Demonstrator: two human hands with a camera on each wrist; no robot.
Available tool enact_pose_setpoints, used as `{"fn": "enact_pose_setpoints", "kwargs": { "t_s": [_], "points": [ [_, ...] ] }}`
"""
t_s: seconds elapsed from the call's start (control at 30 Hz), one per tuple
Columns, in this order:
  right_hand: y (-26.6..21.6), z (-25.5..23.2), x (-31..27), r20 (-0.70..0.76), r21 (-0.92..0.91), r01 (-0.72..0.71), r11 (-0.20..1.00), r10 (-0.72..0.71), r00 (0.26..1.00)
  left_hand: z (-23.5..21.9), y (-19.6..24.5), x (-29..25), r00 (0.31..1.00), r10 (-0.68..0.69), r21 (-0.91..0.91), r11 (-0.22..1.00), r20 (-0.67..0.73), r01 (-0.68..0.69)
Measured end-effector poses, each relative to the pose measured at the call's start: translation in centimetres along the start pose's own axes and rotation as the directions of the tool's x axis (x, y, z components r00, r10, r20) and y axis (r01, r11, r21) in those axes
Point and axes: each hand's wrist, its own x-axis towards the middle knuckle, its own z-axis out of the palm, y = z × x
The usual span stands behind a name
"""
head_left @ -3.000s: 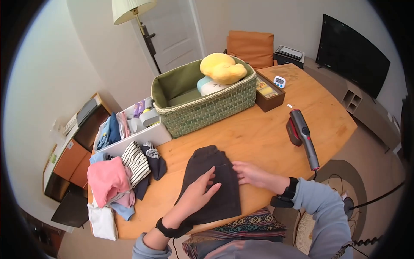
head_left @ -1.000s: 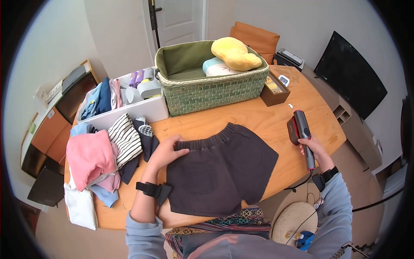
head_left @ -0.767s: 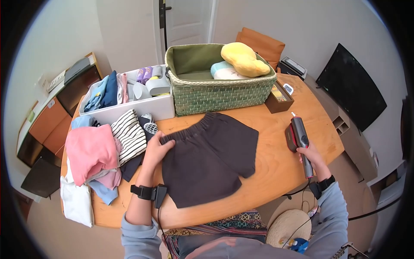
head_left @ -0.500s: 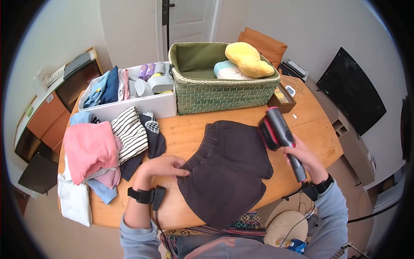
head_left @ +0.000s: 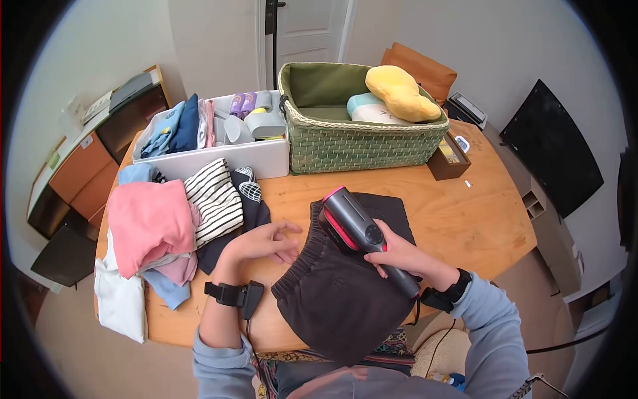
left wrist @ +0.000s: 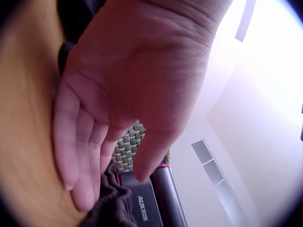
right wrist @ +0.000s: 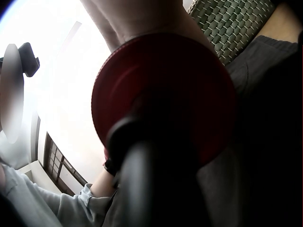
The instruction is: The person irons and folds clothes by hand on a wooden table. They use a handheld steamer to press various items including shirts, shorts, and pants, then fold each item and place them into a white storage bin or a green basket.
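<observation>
Dark shorts with a gathered elastic waistband lie on the wooden table in front of me, their lower part reaching over the near edge. My right hand grips the handle of a grey and red handheld garment steamer, whose head is over the shorts near the waistband. In the right wrist view, the red end of its handle hides most of the hand. Left of the waistband, my left hand has relaxed, extended fingers and holds nothing. The left wrist view shows its fingertips beside the gathered waistband.
At the left lies a clothes pile with a pink garment and a striped one. Behind stand a white bin and a green woven basket with plush toys. A brown box is beside it. The steamer's cord drops over the table edge.
My right hand took hold of the steamer and brought it left over the shorts. The shorts were spread open and turned; my left hand has let go of the waistband.
</observation>
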Motion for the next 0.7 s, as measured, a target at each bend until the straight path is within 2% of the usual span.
{"fn": "enact_pose_setpoints", "kwargs": {
  "t_s": [0.07, 0.13, 0.17, 0.23, 0.27, 0.33, 0.37, 0.4, 0.47, 0.5, 0.57, 0.6, 0.67, 0.7],
  "points": [
    [-0.2, 0.3, -0.3, 0.002, -0.008, -0.005, 1.000, 0.005, 1.000, 0.6, 0.5, 0.4, 0.999, -0.028, 0.013, 1.000, -0.017, 0.028],
    [0.0, 0.7, -0.3, 0.002, -0.012, -0.009, 1.000, 0.009, 1.000, 0.8, 0.0, 1.0, 0.990, -0.011, 0.062, 0.998, -0.137, 0.020],
    [0.2, 0.8, -0.2, 0.037, -0.029, -0.005, 1.000, 0.006, 0.999, 0.8, -0.6, 1.4, 0.991, -0.012, 0.061, 0.998, -0.135, 0.020],
    [0.0, 1.3, -0.3, 0.111, -0.063, 0.010, 0.998, -0.003, 0.994, 0.7, -1.5, 1.9, 0.932, 0.107, -0.011, 0.993, -0.345, -0.118],
    [0.0, 1.6, -0.2, 0.111, -0.062, 0.009, 0.998, -0.002, 0.994, 0.5, -1.8, 2.0, 0.933, 0.106, -0.011, 0.993, -0.345, -0.117],
    [0.0, 2.2, 0.1, 0.233, -0.115, 0.050, 0.992, -0.022, 0.972, 0.4, -1.4, 1.8, 0.903, 0.184, 0.193, 0.974, -0.389, -0.115],
    [-0.1, 2.5, 0.2, 0.254, -0.110, 0.062, 0.992, -0.032, 0.967, 0.6, -1.2, 1.6, 0.893, 0.164, 0.185, 0.978, -0.420, -0.093],
    [-0.1, 2.6, 0.2, 0.253, -0.109, 0.063, 0.992, -0.034, 0.967, 0.5, -1.5, 1.6, 0.893, 0.165, 0.187, 0.978, -0.419, -0.093],
    [0.1, 2.8, 0.4, 0.249, -0.131, 0.067, 0.989, -0.032, 0.968, -0.2, -2.2, 1.9, 0.904, 0.218, 0.412, 0.910, -0.368, -0.052],
    [0.3, 2.8, 0.4, 0.249, -0.131, 0.067, 0.989, -0.032, 0.968, -0.2, -2.2, 1.8, 0.903, 0.218, 0.412, 0.910, -0.369, -0.051],
    [0.5, 2.9, 0.5, 0.218, -0.129, 0.063, 0.990, -0.033, 0.975, -0.1, -2.0, 1.7, 0.828, 0.431, 0.629, 0.767, -0.360, -0.125],
    [0.5, 2.9, 0.3, 0.220, -0.129, 0.061, 0.990, -0.032, 0.975, 0.0, -2.1, 1.6, 0.828, 0.429, 0.628, 0.768, -0.362, -0.124],
    [0.3, 2.9, -0.1, 0.160, -0.144, 0.042, 0.989, -0.019, 0.987, 0.1, -2.2, 1.6, 0.826, 0.357, 0.441, 0.885, -0.436, -0.149],
    [0.3, 2.9, -0.2, 0.161, -0.144, 0.042, 0.989, -0.018, 0.987, 0.3, -2.0, 1.6, 0.826, 0.355, 0.441, 0.885, -0.438, -0.147]
  ]
}}
